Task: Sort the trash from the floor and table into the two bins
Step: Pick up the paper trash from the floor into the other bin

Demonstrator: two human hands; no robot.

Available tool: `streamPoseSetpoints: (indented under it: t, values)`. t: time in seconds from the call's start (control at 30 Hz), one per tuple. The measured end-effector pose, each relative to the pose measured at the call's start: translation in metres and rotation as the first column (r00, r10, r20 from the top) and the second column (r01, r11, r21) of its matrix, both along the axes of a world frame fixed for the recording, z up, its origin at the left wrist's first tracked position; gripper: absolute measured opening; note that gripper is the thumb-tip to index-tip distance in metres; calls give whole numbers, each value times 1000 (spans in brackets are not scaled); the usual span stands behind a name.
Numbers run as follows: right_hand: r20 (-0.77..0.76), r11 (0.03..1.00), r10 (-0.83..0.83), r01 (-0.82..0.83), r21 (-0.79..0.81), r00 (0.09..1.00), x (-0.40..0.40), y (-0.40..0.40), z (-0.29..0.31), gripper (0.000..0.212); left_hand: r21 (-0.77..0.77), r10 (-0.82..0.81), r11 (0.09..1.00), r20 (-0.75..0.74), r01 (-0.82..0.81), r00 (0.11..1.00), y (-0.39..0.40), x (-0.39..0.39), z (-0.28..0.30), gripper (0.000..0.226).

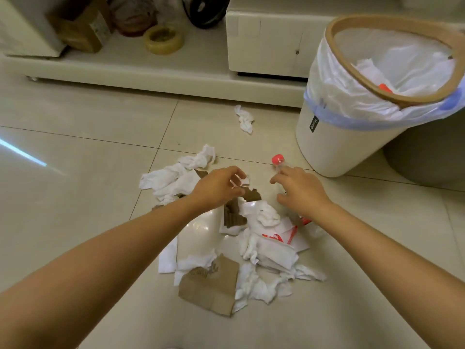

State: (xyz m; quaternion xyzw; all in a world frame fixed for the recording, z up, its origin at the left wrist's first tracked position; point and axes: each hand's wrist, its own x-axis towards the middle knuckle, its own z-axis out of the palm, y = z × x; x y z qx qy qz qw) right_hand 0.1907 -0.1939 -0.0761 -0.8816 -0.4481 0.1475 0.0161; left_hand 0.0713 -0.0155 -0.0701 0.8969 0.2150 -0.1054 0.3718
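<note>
A heap of trash (251, 248) lies on the tiled floor: white tissues, torn brown cardboard (208, 285) and glossy white packaging. My left hand (219, 187) hovers over the far side of the heap, thumb and fingers pinching a small white paper scrap (240, 183). My right hand (299, 192) lies curved over a clear plastic bottle with a red cap (278, 159). The hand hides the bottle's body, so a grip does not show. A white bin (334, 147) with a plastic liner and a wooden rim stands at the right, holding white paper and something red.
A single crumpled tissue (244, 119) lies further off near a low white cabinet (266, 44). On its shelf are a roll of tape (163, 39), a cardboard box and jars. A grey rounded object (427, 157) sits behind the bin.
</note>
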Motion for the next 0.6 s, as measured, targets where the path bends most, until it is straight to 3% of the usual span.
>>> streamPoseSetpoints:
  t: [0.1, 0.17, 0.33, 0.47, 0.6]
  values:
    - [49, 993, -37, 42, -113, 998, -5, -4, -15, 43, 123, -56, 990, -75, 65, 996, 6, -8, -18, 54]
    - [141, 989, 36, -15, -148, 989, -7, -6, -27, 39, 162, -132, 974, -154, 157, 979, 10, -10, -25, 79]
    - [158, 999, 41, -38, -21, 987, -1, -11, -39, 44, 238, -331, 886, -277, 398, 902, 7, -1, -39, 126]
    - [-14, 988, -150, 151, 25, 989, 6, -13, -41, 73, 271, -354, 838, -391, 474, 850, 6, 7, -51, 139]
    - [-138, 972, -235, 236, -11, 962, 8, -14, -46, 89, 333, -369, 791, -411, 514, 834, 7, 8, -57, 136]
